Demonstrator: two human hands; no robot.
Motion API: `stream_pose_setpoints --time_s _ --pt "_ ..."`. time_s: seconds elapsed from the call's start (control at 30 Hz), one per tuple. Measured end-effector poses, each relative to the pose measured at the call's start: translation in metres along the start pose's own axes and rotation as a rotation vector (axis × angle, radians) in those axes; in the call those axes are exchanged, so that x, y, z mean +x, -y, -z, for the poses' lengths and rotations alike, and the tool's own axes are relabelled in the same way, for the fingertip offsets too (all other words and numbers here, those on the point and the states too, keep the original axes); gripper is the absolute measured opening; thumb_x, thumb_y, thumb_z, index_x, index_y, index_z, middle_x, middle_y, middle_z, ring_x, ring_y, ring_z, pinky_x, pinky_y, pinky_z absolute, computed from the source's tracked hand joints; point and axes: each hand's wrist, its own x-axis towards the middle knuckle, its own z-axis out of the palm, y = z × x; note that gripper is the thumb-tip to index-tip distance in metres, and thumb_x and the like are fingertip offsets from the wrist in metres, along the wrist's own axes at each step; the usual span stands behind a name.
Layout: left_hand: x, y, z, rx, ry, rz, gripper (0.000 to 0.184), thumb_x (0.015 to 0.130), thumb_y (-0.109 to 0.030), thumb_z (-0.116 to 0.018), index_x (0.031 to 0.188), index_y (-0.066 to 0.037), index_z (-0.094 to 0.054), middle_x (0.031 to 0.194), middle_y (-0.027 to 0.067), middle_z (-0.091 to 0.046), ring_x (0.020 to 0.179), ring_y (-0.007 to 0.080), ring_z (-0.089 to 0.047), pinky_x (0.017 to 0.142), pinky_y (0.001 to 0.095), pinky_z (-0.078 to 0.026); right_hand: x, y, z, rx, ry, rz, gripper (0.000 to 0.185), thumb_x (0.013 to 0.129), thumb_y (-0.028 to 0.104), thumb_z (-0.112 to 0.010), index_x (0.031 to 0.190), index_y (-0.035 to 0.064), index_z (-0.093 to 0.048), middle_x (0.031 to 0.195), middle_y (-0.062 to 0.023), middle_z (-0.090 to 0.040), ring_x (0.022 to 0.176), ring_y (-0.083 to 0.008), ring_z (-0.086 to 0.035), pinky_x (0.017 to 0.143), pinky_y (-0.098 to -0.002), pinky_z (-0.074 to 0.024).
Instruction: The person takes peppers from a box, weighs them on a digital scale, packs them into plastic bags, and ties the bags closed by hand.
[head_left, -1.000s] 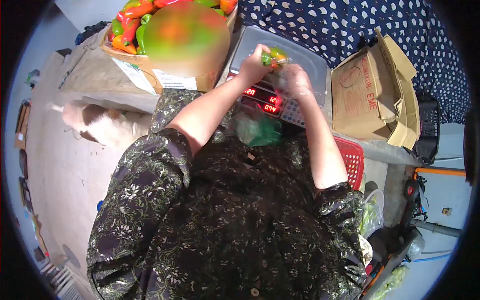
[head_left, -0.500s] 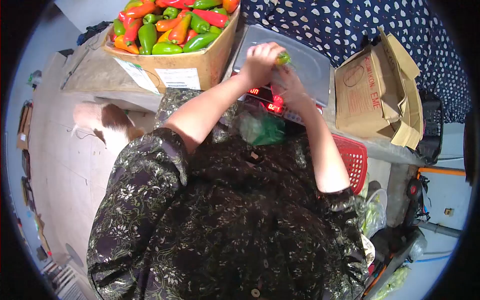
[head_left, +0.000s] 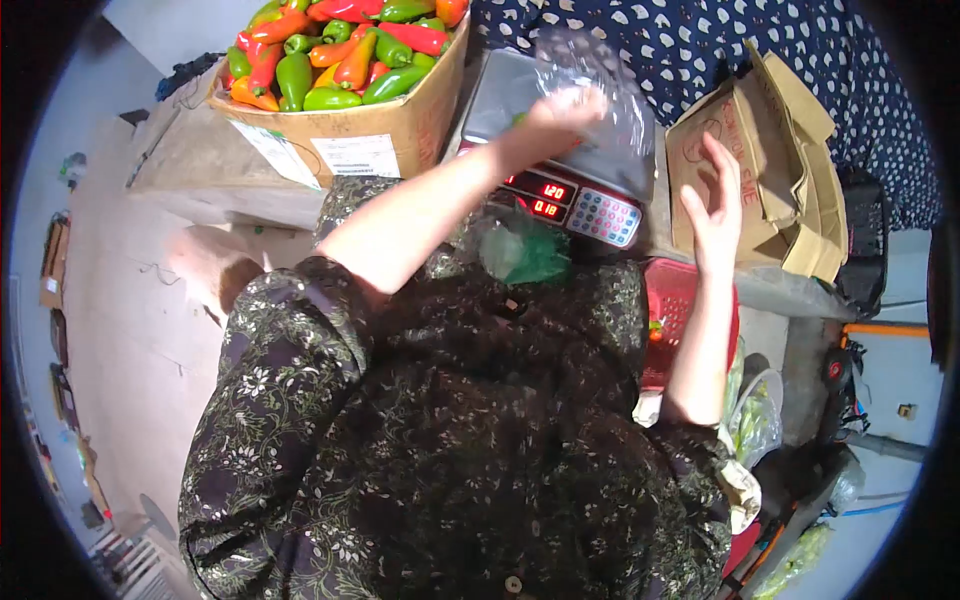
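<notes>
Over the grey pan of the digital scale (head_left: 500, 100), my left hand (head_left: 570, 112) is closed on a clear plastic bag (head_left: 625, 100) that flares out beyond the fingers. Motion blurs its fingertips a little. A small green bit, perhaps part of a pepper (head_left: 519, 118), shows beside the left wrist; the rest of it is hidden. My right hand (head_left: 716, 215) is raised in front of the open carton (head_left: 745, 175), fingers apart and holding nothing. Red digits glow on the scale's display (head_left: 550, 198), next to its keypad (head_left: 604, 218).
A cardboard box (head_left: 420, 130) full of red, orange and green peppers (head_left: 350, 60) stands at the left. Near my lap lie crumpled clear and green plastic bags (head_left: 530, 252). A red basket (head_left: 665, 290) sits below my right forearm. Bagged green produce (head_left: 757, 425) is lower right.
Both hands were together over the scale with a bag. My right hand has come away to the right and opened. The bag has spread out at my left hand, uncovering the keypad.
</notes>
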Motion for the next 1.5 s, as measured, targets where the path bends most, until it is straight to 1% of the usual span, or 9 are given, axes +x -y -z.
stream_pose_setpoints --time_s 0.17,0.33,0.57,0.67,0.87,1.0,1.23,1.4,1.5 --pt "0.036 -0.067 0.018 -0.878 0.128 0.732 0.020 0.093 -0.016 -0.049 0.107 -0.005 -0.059 0.096 -0.0016 -0.060 0.088 0.0108 -0.055 0.077 0.0256 -0.045 0.009 -0.036 -0.025 0.269 0.600 -0.090 0.066 0.079 0.020 -0.065 0.137 0.0039 -0.037 0.135 -0.0101 -0.043 0.127 -0.0224 -0.038 0.105 -0.0377 -0.0309" --pt "0.034 -0.125 0.009 -0.224 0.254 0.165 0.021 0.090 -0.016 -0.052 0.107 -0.006 -0.060 0.104 0.0069 -0.061 0.096 0.0213 -0.057 0.085 0.0311 -0.046 -0.018 0.022 -0.059 0.726 1.186 -0.559 0.045 0.078 0.010 -0.062 0.123 0.0029 -0.054 0.104 -0.0065 -0.063 0.095 -0.0145 -0.058 0.079 -0.0256 -0.0477" --pt "0.015 -0.123 -0.009 0.320 0.137 -0.306 0.023 0.079 -0.007 -0.056 0.102 -0.005 -0.061 0.095 0.0100 -0.064 0.088 0.0261 -0.061 0.079 0.0327 -0.050 -0.044 0.058 -0.092 1.048 1.112 -0.262 0.035 0.087 0.026 -0.058 0.113 0.0028 -0.062 0.107 -0.0059 -0.064 0.095 -0.0140 -0.058 0.079 -0.0261 -0.0467" --pt "0.025 -0.146 -0.010 -0.582 0.310 0.501 0.020 0.084 -0.009 -0.054 0.102 -0.003 -0.060 0.092 0.0061 -0.063 0.082 0.0184 -0.059 0.076 0.0286 -0.048 -0.050 0.067 -0.096 1.024 1.052 -0.182 0.036 0.090 0.028 -0.052 0.113 0.0024 -0.062 0.107 -0.0080 -0.065 0.100 -0.0154 -0.057 0.084 -0.0287 -0.0452" --pt "0.029 -0.124 0.007 -0.782 0.256 0.674 0.019 0.086 -0.011 -0.050 0.100 -0.003 -0.059 0.091 0.0024 -0.059 0.081 0.0093 -0.053 0.074 0.0261 -0.044 -0.055 0.036 -0.118 0.839 0.698 -0.125 0.030 0.090 0.023 -0.047 0.101 0.0018 -0.066 0.099 -0.0098 -0.065 0.093 -0.0156 -0.059 0.084 -0.0294 -0.0459" --pt "0.023 -0.138 0.034 -0.263 0.323 0.499 0.025 0.086 -0.014 -0.050 0.107 -0.002 -0.057 0.105 0.0074 -0.059 0.093 0.0124 -0.054 0.081 0.0264 -0.044 -0.058 0.033 -0.092 0.670 0.577 -0.387 0.025 0.089 0.018 -0.049 0.096 0.0007 -0.065 0.095 -0.0075 -0.065 0.087 -0.0167 -0.061 0.077 -0.0304 -0.0474" --pt "-0.130 -0.085 0.057 -0.830 0.691 1.174 0.041 0.082 -0.010 -0.065 0.120 -0.002 -0.053 0.109 0.0075 -0.061 0.099 0.0144 -0.057 0.085 0.0265 -0.048 -0.059 0.044 -0.083 0.331 0.425 0.163 0.018 0.084 0.015 -0.052 0.086 -0.0019 -0.058 0.084 -0.0101 -0.061 0.076 -0.0196 -0.058 0.070 -0.0313 -0.0462" --pt "-0.106 -0.136 0.061 -1.689 -0.094 1.481 0.044 0.092 -0.029 -0.047 0.125 0.001 -0.043 0.125 0.0194 -0.048 0.115 0.0310 -0.049 0.093 0.0469 -0.044 -0.058 0.050 -0.085 0.382 0.296 0.142 0.027 0.079 0.011 -0.051 0.101 0.0000 -0.062 0.097 -0.0139 -0.064 0.087 -0.0284 -0.061 0.081 -0.0359 -0.0482" --pt "-0.106 -0.117 0.043 -1.971 0.084 1.355 0.046 0.093 -0.032 -0.044 0.130 -0.004 -0.040 0.127 0.0191 -0.046 0.117 0.0327 -0.048 0.100 0.0482 -0.038 -0.053 0.022 -0.093 0.290 0.127 0.232 0.030 0.084 0.013 -0.050 0.110 0.0005 -0.059 0.108 -0.0128 -0.060 0.098 -0.0256 -0.057 0.088 -0.0346 -0.0446"
